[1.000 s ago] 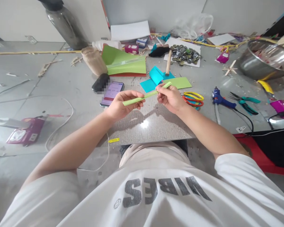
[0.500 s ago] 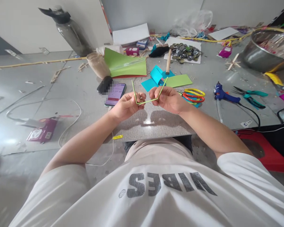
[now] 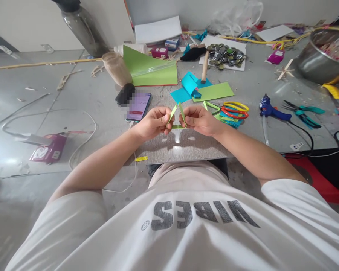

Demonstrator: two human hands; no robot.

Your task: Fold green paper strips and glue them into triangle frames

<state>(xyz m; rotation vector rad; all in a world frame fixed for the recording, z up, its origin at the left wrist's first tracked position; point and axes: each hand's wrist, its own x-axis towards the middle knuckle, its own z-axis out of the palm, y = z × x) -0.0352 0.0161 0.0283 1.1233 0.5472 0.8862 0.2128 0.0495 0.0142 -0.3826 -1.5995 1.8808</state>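
Pinched between my left hand (image 3: pixel 152 123) and right hand (image 3: pixel 199 119), thin green folded paper strip (image 3: pixel 177 117) forms a triangle; scissors (image 3: pixel 231 110) at two o'clock.

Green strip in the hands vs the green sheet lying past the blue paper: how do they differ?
The green strip is narrow and folded into a triangle; the green sheet is wider and flat. The strip is pinched between left hand and right hand; the sheet lies untouched on the board. Both are light green paper.

Green paper strip (image 3: pixel 176 117) — folded into a triangle.
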